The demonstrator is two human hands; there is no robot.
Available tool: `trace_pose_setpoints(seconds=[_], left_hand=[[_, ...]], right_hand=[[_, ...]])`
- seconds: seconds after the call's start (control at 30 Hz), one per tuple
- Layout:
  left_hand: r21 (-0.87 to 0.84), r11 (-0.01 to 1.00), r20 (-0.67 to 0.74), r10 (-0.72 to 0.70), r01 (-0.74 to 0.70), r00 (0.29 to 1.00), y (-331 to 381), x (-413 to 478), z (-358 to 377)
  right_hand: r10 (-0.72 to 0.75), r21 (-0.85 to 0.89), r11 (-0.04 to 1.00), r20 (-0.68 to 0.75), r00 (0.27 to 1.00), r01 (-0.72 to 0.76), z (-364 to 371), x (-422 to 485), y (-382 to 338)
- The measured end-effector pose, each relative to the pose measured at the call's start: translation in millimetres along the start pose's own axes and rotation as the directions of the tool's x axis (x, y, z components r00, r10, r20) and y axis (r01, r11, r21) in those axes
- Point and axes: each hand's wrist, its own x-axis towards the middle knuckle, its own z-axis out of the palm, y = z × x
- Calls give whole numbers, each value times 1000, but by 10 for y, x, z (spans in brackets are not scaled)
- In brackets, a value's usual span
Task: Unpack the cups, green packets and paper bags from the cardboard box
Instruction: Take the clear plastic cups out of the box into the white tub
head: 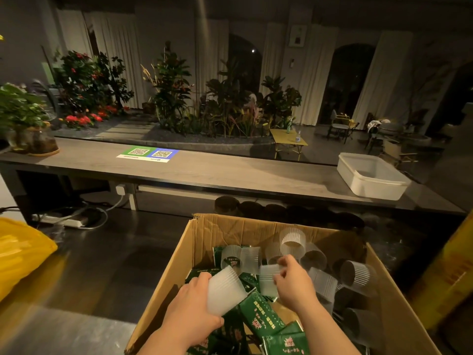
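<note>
While both hands reach inside the cardboard box (166, 285), the left hand (192, 313) is wrapped round a frosted ribbed cup (225, 290), held tilted, and the right hand (294, 283) grips one end of a second cup (267, 278) just to the right of that one. Green packets (261, 316) lie directly beneath both grips; more cups (291, 243) stand and lie jumbled just beyond the right hand

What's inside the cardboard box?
Loose ribbed cups and green packets fill the cardboard box; left hand and right hand each grip a cup. No paper bags visible; lower layers are covered.
</note>
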Motion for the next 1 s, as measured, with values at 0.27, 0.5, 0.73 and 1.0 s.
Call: trace_pose_setpoints(seconds=[0.27, 0.5, 0.73, 1.0], left_hand=[[2, 1000, -5, -27, 27, 1000, -19, 8, -19], [-41, 999, -24, -15, 14, 1000, -36, 19, -5], [-19, 1000, -31, -22, 22, 999, -53, 33, 10], [17, 999, -19, -38, 38, 999, -76, 45, 16]], right_hand=[[-290, 429, 879, 136, 947, 208, -33, -193, -192], [-286, 451, 879, 246, 926, 152, 49, -121, -136], [-290, 432, 891, 314, 904, 136, 158, -50, -110], [-301, 345, 923, 366, 880, 172, 216, -9, -69]])
